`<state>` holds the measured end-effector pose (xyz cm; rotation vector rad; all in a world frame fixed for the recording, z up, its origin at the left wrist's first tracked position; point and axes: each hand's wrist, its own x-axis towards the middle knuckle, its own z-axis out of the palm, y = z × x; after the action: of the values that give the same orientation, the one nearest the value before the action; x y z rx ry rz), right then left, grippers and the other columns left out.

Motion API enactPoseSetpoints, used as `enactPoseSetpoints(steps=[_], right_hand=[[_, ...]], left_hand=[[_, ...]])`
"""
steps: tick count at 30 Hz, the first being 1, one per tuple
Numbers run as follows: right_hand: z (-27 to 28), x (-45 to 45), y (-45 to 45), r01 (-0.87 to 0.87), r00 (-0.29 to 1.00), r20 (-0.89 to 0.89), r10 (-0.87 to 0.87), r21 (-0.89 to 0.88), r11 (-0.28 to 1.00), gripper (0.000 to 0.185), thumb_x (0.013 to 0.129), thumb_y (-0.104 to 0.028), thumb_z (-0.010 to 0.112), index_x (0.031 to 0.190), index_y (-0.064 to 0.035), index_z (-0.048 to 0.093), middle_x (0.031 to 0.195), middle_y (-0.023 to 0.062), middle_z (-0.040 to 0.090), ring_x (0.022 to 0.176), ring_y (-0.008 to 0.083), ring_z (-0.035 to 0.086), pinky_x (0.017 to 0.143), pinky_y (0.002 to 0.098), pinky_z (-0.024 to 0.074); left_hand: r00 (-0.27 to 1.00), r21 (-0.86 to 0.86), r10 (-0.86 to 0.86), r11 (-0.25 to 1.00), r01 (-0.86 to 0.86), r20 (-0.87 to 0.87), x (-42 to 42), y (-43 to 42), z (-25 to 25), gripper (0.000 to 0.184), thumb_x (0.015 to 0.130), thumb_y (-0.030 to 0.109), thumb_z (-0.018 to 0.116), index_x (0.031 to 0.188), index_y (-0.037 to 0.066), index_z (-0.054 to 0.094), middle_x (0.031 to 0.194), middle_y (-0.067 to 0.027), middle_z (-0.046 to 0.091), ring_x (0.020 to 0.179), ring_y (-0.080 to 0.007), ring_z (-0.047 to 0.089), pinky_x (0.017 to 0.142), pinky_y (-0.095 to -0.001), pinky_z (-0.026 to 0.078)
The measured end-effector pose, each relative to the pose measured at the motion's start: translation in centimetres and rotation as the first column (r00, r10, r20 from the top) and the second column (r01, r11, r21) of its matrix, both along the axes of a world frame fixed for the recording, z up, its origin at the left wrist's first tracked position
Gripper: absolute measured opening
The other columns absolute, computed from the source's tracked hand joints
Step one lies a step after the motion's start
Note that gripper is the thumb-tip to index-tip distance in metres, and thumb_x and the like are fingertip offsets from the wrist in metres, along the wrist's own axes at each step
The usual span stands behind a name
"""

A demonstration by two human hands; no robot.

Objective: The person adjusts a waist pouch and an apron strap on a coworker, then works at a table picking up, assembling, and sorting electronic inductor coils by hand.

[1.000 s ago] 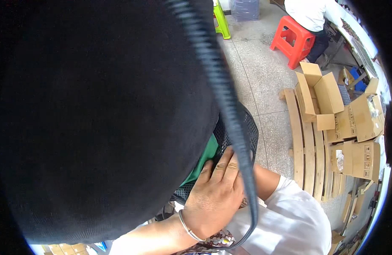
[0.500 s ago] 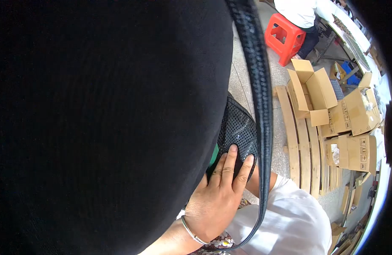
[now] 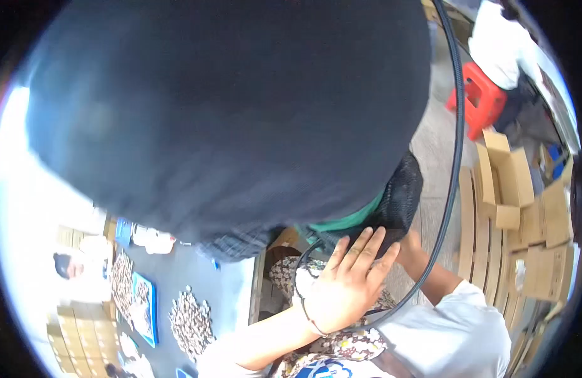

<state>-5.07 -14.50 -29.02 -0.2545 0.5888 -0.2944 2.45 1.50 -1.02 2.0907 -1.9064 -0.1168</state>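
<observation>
A large dark fabric thing fills the upper middle of the view, very close to the camera. Under its lower right edge show a black mesh piece and a strip of green cloth. My left hand, with a thin bracelet at the wrist, lies back up against the mesh, its fingers spread. From the right, my right hand reaches behind the mesh; its fingers are hidden. A long black cord curves down past the right arm.
At the upper right, a person in white sits on a red stool. An open carton and other boxes stand by wooden slats. At the lower left, a grey table bears small brown pieces and a blue tray.
The view has swung left, bringing the table with brown pieces into sight. The dark thing has shifted up in view, and my left hand's fingers are spread wider than a second ago.
</observation>
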Motion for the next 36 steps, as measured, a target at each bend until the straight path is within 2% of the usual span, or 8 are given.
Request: enactPoseSetpoints(steps=[3, 5, 8, 14, 19, 24, 26, 36], right_hand=[[2.9, -0.6, 3.7, -0.134, 0.989, -0.066, 0.131, -0.044, 0.99, 0.027, 0.091, -0.029, 0.049, 0.096, -0.0044, 0.058, 0.087, 0.008, 0.062, 0.071, 0.0171, 0.058, 0.063, 0.03, 0.0476], [6.1, -0.5, 7.1, -0.509, 0.86, -0.333, 0.386, -0.513, 0.691, 0.024, 0.092, -0.028, 0.05, 0.092, -0.0056, 0.057, 0.082, 0.0047, 0.06, 0.065, 0.0131, 0.055, 0.059, 0.0257, 0.0444], [8.8, 1.3, 10.2, -0.638, 0.743, -0.161, 0.65, -0.462, 0.616, 0.023, 0.093, -0.026, 0.048, 0.092, -0.005, 0.057, 0.081, 0.0026, 0.06, 0.065, 0.0109, 0.054, 0.06, 0.025, 0.0447], [17.3, 5.4, 19.0, -0.661, 0.347, -0.302, 0.888, -0.75, 0.003, 0.014, 0.09, -0.014, 0.052, 0.087, -0.0026, 0.059, 0.075, 0.0013, 0.06, 0.067, 0.006, 0.054, 0.06, 0.021, 0.0434], [19.1, 11.6, 28.5, -0.126, 0.388, -0.284, 0.877, -0.959, -0.255, 0.012, 0.086, -0.005, 0.049, 0.092, -0.0018, 0.059, 0.083, 0.006, 0.061, 0.073, 0.0128, 0.058, 0.068, 0.026, 0.0478], [16.1, 19.6, 37.7, 0.548, 0.493, -0.02, 0.87, -0.77, -0.328, 0.027, 0.078, 0.004, 0.047, 0.101, -0.0039, 0.06, 0.101, 0.0121, 0.062, 0.096, 0.0312, 0.056, 0.086, 0.0376, 0.0432], [14.0, 20.8, 40.5, 0.555, 0.494, -0.088, 0.865, -0.734, -0.392, 0.027, 0.078, 0.003, 0.048, 0.101, -0.0046, 0.061, 0.103, 0.0117, 0.062, 0.097, 0.031, 0.056, 0.087, 0.0386, 0.0428], [14.1, 21.3, 41.9, 0.563, 0.506, -0.131, 0.853, -0.699, -0.441, 0.023, 0.071, 0.002, 0.061, 0.093, -0.0032, 0.061, 0.092, 0.01, 0.061, 0.089, 0.029, 0.056, 0.08, 0.0372, 0.0434]], left_hand=[[0.995, -0.038, 0.065, 0.997, -0.068, -0.079, 0.1, 3.9, 1.6, 0.06, 0.07, 0.015, 0.066, 0.125, 0.004, 0.046, 0.13, -0.0203, 0.043, 0.116, -0.0328, 0.048, 0.095, -0.0434, 0.039], [0.974, -0.098, 0.021, 0.994, -0.044, -0.226, 0.3, 6.9, 3.1, 0.061, 0.068, 0.012, 0.068, 0.124, 0.003, 0.047, 0.127, -0.0197, 0.047, 0.11, -0.0331, 0.052, 0.09, -0.0395, 0.043], [0.918, -0.165, 0.108, 0.969, -0.182, -0.381, 0.4, 12.6, 4.3, 0.057, 0.067, 0.007, 0.068, 0.121, 0.0, 0.05, 0.12, -0.0191, 0.052, 0.102, -0.0327, 0.056, 0.083, -0.0367, 0.048], [0.605, -0.108, 0.712, 0.612, -0.783, -0.356, -5.0, 29.2, 1.4, 0.043, 0.074, 0.009, 0.067, 0.115, 0.003, 0.055, 0.112, -0.0157, 0.059, 0.102, -0.0316, 0.057, 0.084, -0.0354, 0.047], [0.158, -0.095, 0.921, 0.132, -0.987, -0.355, -9.6, 39.5, -6.9, 0.045, 0.074, 0.007, 0.064, 0.117, 0.001, 0.053, 0.119, -0.0174, 0.054, 0.112, -0.0316, 0.051, 0.095, -0.0366, 0.039], [-0.221, -0.111, 0.943, -0.254, -0.961, -0.249, -11.9, 43.1, -12.6, 0.061, 0.074, 0.008, 0.064, 0.129, 0.002, 0.04, 0.137, -0.0231, 0.034, 0.126, -0.0369, 0.034, 0.104, -0.0396, 0.029], [-0.303, 0.006, 0.929, -0.309, -0.951, -0.213, -11.4, 43.0, -13.8, 0.073, 0.074, 0.018, 0.065, 0.136, 0.002, 0.029, 0.142, -0.0239, 0.025, 0.133, -0.0389, 0.021, 0.107, -0.0478, 0.017], [-0.342, 0.02, 0.869, -0.359, -0.933, -0.357, -9.4, 44.1, -13.4, 0.078, 0.076, 0.021, 0.063, 0.139, 0.0, 0.021, 0.144, -0.0248, 0.02, 0.135, -0.038, 0.016, 0.107, -0.0511, 0.01]])
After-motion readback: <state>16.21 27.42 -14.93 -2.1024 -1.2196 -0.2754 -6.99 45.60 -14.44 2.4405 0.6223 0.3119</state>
